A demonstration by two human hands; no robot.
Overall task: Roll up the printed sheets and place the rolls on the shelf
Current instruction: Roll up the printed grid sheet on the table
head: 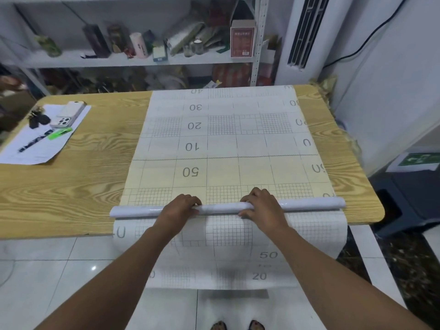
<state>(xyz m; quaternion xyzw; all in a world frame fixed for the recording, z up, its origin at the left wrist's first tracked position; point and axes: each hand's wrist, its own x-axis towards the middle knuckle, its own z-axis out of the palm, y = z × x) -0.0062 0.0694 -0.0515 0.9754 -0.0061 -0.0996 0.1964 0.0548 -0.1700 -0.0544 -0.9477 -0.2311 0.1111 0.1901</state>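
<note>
- Standing at a wooden table [71, 186] with a big printed sheet [221, 148] spread flat across it, full of grids and numbers.
- Holding a thin white roll [221, 207] that lies crossways on the sheet, close to the near edge of the table.
- Gripping it with the left hand [181, 206], fingers curled over the top.
- Gripping it with the right hand [262, 206] too, fingers over the top and thumb tucked on the near side.
- Hands set a little apart near the middle of the roll, with both ends sticking out past them.
- Only a small bit rolled up, by the look of it: a skinny roll, and lots of flat sheet beyond it, right to the far edge of the table.
- More gridded paper [226, 258] hanging down off the near edge, toward the feet. Hard to tell if it is part of the same sheet or another one.
- A wavy line across the middle of the flat part, maybe where two sheets meet. Cannot be sure.
- Left to do, most likely: roll up all the rest, then carry the roll to the shelf [71, 61] behind the table.
- No paper roll like this one plainly showing on the shelf, only blurry boxes, bottles and jumble, so the putting-away part looks not begun.
- Off to the left on the table: a phone [69, 113] and a green marker [59, 134] on a loose paper, well apart from the sheet.
</note>
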